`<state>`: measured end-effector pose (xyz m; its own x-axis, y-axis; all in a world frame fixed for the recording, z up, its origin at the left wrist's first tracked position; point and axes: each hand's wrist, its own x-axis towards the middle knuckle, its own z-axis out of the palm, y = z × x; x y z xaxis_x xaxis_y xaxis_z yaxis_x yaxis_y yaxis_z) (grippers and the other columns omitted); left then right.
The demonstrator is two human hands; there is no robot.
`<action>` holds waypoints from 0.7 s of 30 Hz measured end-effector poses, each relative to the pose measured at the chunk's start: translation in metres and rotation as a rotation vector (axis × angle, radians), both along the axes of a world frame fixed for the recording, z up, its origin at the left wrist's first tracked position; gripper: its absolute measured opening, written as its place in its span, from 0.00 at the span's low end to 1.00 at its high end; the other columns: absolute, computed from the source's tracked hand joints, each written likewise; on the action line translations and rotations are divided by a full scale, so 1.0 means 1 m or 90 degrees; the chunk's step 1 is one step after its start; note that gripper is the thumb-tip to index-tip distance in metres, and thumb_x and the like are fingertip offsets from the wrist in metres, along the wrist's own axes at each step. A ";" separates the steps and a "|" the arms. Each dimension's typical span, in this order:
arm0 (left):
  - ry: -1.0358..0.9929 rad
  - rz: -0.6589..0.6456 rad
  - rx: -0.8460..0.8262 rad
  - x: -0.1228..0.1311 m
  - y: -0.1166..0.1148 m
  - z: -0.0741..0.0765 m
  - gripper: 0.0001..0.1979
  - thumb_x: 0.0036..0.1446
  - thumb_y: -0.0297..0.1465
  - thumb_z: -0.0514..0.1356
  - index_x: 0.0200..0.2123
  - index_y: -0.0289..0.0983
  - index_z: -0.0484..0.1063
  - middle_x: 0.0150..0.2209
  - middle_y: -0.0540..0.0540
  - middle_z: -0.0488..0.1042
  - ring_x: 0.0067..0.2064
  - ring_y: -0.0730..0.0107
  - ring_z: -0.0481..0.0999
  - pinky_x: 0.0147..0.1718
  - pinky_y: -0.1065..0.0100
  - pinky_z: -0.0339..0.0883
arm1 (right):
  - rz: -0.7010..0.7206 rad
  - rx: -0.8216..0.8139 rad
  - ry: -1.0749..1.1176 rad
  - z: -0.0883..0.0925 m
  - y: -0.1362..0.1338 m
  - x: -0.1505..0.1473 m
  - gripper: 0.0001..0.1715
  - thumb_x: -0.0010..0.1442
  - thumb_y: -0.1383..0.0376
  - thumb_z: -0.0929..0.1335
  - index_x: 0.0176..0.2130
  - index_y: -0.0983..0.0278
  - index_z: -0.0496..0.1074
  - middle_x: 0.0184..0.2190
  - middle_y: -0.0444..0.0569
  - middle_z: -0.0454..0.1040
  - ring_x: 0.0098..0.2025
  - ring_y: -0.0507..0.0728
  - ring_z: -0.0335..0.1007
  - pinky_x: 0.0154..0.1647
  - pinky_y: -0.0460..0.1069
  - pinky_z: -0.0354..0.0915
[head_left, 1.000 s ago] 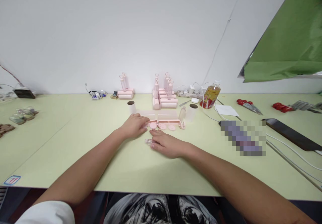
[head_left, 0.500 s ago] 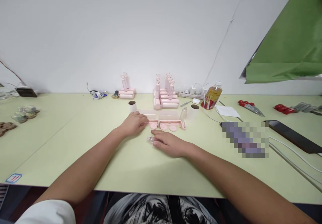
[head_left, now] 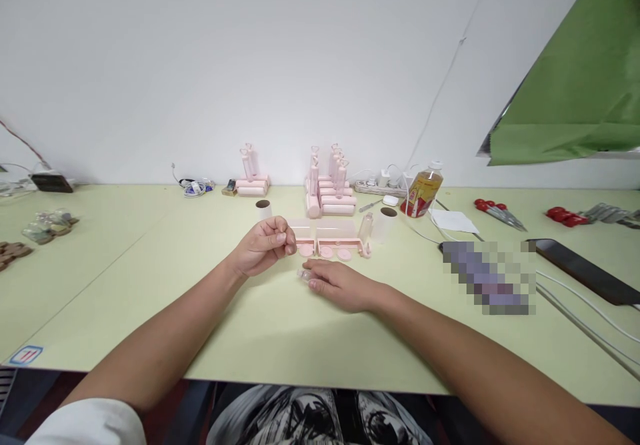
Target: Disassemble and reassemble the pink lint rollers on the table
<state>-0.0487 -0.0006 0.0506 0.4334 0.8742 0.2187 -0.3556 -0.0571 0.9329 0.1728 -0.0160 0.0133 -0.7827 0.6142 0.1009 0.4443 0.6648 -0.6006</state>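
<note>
My left hand (head_left: 265,245) is raised over the table with its palm turned up. Its fingers curl in and the thumb presses against them; whatever they pinch is too small to make out. Low on the tabletop, my right hand (head_left: 345,286) has its fingers over a small clear plastic piece (head_left: 304,274), whose end sticks out beyond the fingertips. Just behind the hands lie a pink plastic tray (head_left: 340,243) and several round pink discs (head_left: 326,251). A clear bottle-like tube (head_left: 365,227) stands at the tray's right end, and translucent sheets lie behind.
White cylinders with dark tops (head_left: 387,221) stand at both sides. Pink assemblies (head_left: 337,198) line the wall. To the right are a drink bottle (head_left: 423,190), a power strip (head_left: 373,188), red-handled tools (head_left: 497,211), a dark phone (head_left: 583,268) and cables.
My left hand has lifted from beside the pink tray and rolled palm up, fingers curled. My right hand has barely shifted, with the clear piece still at its fingertips.
</note>
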 end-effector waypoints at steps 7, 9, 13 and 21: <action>-0.007 -0.053 -0.001 -0.002 -0.013 0.012 0.33 0.34 0.43 0.73 0.23 0.38 0.47 0.17 0.57 0.60 0.17 0.78 0.60 0.25 0.65 0.59 | 0.018 0.011 0.017 0.001 0.000 0.000 0.20 0.68 0.53 0.58 0.38 0.63 0.71 0.50 0.56 0.72 0.54 0.63 0.65 0.53 0.58 0.62; 0.002 -0.074 -0.008 -0.002 -0.014 0.012 0.35 0.32 0.43 0.73 0.22 0.38 0.46 0.15 0.57 0.60 0.16 0.77 0.60 0.24 0.65 0.58 | 0.022 0.014 0.016 0.001 0.000 0.000 0.21 0.68 0.53 0.58 0.38 0.63 0.71 0.49 0.55 0.72 0.54 0.63 0.65 0.53 0.58 0.62; 0.039 -0.080 -0.020 -0.003 -0.014 0.011 0.36 0.29 0.47 0.73 0.22 0.38 0.47 0.15 0.57 0.61 0.15 0.76 0.60 0.23 0.65 0.58 | 0.021 0.014 0.017 0.001 0.001 0.000 0.20 0.68 0.53 0.58 0.38 0.63 0.71 0.49 0.55 0.72 0.53 0.63 0.65 0.53 0.58 0.62; 0.047 -0.143 -0.003 -0.008 -0.010 0.003 0.34 0.32 0.49 0.71 0.21 0.39 0.49 0.15 0.54 0.62 0.17 0.71 0.63 0.25 0.62 0.59 | 0.030 0.031 0.009 0.001 0.001 -0.001 0.21 0.68 0.53 0.57 0.37 0.63 0.70 0.47 0.55 0.72 0.50 0.61 0.67 0.52 0.56 0.63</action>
